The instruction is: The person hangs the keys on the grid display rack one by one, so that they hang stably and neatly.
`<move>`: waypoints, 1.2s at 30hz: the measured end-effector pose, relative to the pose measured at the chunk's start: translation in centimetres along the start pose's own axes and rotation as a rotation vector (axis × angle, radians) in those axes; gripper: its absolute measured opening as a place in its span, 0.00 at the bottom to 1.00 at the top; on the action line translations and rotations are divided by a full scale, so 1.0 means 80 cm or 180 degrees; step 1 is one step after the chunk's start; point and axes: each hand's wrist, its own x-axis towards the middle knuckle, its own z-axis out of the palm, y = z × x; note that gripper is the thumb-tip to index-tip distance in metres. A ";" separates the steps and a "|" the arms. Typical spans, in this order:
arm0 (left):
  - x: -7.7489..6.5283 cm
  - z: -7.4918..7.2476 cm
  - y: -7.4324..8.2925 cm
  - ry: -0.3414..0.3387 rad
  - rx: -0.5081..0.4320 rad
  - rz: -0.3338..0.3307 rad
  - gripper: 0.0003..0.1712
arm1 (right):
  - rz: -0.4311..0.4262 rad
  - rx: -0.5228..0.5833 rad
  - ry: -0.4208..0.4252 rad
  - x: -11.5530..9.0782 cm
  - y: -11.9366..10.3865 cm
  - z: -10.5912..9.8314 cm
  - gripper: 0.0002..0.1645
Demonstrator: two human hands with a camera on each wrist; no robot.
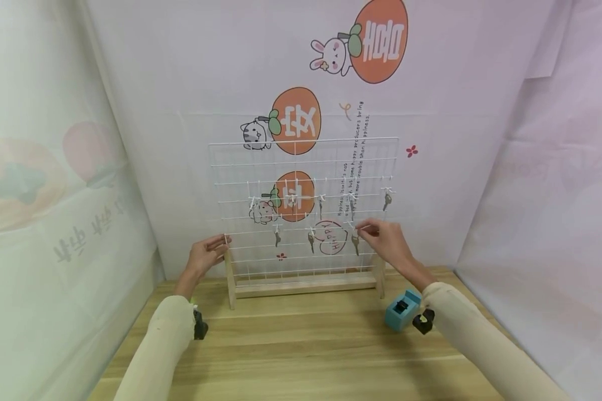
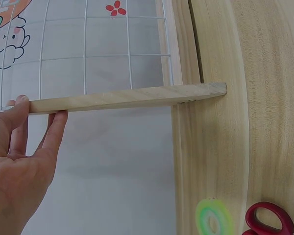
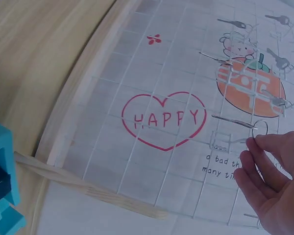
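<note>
A white wire grid (image 1: 303, 141) stands upright in a wooden frame on the table, with several keys hanging from white hooks on it. My left hand (image 1: 207, 256) holds the left wooden post (image 2: 137, 96), thumb on one side and fingers on the other. On the lower right of the grid, my right hand (image 1: 388, 240) pinches the small ring (image 3: 260, 128) of a key (image 1: 356, 245) between thumb and index finger. The ring is at a white hook; whether it is fully on the hook I cannot tell. Another key (image 1: 387, 201) hangs higher, at the right edge.
A blue tape dispenser (image 1: 398, 316) stands on the wooden table (image 1: 291, 345) near my right wrist. Red-handled scissors (image 2: 251, 215) and a greenish tape roll (image 2: 204, 215) lie to the left of the frame. A printed white sheet (image 1: 180, 167) hangs behind the grid.
</note>
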 end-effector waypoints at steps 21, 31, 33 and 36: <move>0.003 -0.003 -0.002 -0.0003 -0.0034 0.0015 0.27 | 0.0116 0.0104 0.0002 0.022 0.006 0.007 0.08; 0.001 -0.001 -0.002 0.0018 -0.0010 0.0001 0.28 | 0.0099 0.0131 0.0007 0.019 0.009 0.007 0.08; 0.002 -0.001 -0.003 0.0013 -0.0008 0.0012 0.28 | 0.0101 0.0111 0.0016 0.020 0.010 0.007 0.09; 0.004 -0.001 -0.003 0.0025 -0.0014 0.0024 0.28 | 0.0116 0.0099 0.0023 0.021 0.011 0.008 0.08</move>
